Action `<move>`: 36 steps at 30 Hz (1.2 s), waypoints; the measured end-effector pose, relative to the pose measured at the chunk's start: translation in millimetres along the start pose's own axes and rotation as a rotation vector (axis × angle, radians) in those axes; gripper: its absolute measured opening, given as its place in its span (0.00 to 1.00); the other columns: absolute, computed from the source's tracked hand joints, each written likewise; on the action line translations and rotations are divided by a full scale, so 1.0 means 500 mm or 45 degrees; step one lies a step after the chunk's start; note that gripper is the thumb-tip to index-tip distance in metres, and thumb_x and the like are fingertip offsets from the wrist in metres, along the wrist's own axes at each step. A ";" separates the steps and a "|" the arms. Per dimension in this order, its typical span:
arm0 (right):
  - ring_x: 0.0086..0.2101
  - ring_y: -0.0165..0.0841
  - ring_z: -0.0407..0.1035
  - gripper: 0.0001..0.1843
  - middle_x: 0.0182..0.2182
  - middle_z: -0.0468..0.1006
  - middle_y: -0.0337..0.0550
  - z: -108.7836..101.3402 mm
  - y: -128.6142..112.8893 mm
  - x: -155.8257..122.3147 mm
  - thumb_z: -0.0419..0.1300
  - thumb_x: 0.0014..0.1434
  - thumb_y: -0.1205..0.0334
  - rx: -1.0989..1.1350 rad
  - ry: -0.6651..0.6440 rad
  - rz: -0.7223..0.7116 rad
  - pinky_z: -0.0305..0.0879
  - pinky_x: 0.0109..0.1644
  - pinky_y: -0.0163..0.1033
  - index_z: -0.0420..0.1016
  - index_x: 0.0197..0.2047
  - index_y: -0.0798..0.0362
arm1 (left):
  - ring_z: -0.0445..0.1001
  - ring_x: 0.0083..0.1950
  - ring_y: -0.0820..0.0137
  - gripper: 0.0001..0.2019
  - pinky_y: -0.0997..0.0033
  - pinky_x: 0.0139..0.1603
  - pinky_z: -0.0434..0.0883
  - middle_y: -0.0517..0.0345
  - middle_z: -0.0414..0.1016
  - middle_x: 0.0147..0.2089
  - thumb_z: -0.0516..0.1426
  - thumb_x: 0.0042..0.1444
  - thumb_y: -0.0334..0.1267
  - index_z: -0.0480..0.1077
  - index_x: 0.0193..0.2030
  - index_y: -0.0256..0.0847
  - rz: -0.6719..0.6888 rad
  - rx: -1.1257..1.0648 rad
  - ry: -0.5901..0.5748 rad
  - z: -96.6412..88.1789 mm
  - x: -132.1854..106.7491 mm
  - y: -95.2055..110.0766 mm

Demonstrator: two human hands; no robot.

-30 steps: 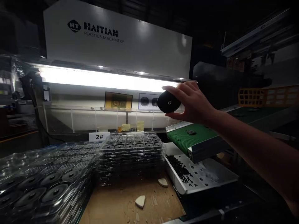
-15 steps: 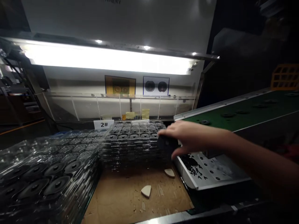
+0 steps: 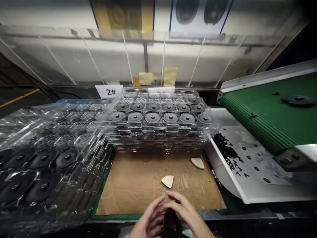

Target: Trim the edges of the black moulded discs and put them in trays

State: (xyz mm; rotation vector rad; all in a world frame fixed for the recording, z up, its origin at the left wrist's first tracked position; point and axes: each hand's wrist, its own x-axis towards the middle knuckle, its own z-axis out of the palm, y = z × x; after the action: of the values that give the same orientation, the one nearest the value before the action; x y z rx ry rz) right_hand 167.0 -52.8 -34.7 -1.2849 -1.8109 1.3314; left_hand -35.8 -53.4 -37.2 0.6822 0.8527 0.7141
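A black round part (image 3: 172,225) with a small hole is between my two hands at the front edge of the worktop. My left hand (image 3: 150,218) curls its fingers along the part's left side. From the right, my right hand (image 3: 189,215) grips it, fingers bent over its upper edge. The lower portion of the part is cut off by the frame. Just beyond my fingertips, a pale wedge-shaped pad (image 3: 168,181) lies on the cardboard sheet (image 3: 138,185); a second pale pad (image 3: 197,163) rests farther right.
Stacked clear trays (image 3: 158,135) holding black round parts stand behind the cardboard. More tray stacks (image 3: 74,178) rise at the left. On the right are a white bin (image 3: 231,178) with small black scraps and a green conveyor (image 3: 277,115) carrying a black part (image 3: 298,100).
My right hand has come back from beside the conveyor's end to the front edge, bringing the black part. My left hand has entered view beside it. The camera has tilted down.
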 end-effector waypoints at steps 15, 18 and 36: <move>0.51 0.41 0.68 0.31 0.55 0.66 0.52 0.024 0.041 0.106 0.54 0.61 0.48 -0.367 0.120 0.091 0.68 0.52 0.47 0.56 0.65 0.45 | 0.76 0.50 0.57 0.31 0.60 0.50 0.70 0.46 0.75 0.52 0.66 0.45 0.41 0.64 0.57 0.46 -0.213 -0.755 0.192 -0.034 0.051 0.041; 0.39 0.38 0.72 0.22 0.46 0.67 0.51 0.019 0.089 0.127 0.47 0.66 0.54 -0.484 0.382 0.236 0.71 0.43 0.48 0.63 0.61 0.49 | 0.73 0.54 0.56 0.33 0.56 0.58 0.64 0.47 0.73 0.56 0.66 0.46 0.38 0.60 0.58 0.48 -0.128 -0.822 0.289 -0.050 0.056 0.053; 0.38 0.34 0.71 0.15 0.40 0.78 0.45 -0.003 -0.113 0.162 0.51 0.63 0.65 -0.254 0.394 -0.307 0.65 0.43 0.39 0.70 0.51 0.54 | 0.72 0.54 0.61 0.29 0.68 0.52 0.70 0.50 0.74 0.53 0.69 0.39 0.43 0.71 0.51 0.42 0.028 -0.618 0.369 0.003 0.074 0.075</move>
State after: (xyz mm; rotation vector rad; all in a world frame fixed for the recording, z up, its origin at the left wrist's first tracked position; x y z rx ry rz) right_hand 115.2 18.5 9.9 -1.2467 -1.8393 0.7918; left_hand -27.6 -3.4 -22.9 0.1543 0.8901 1.0116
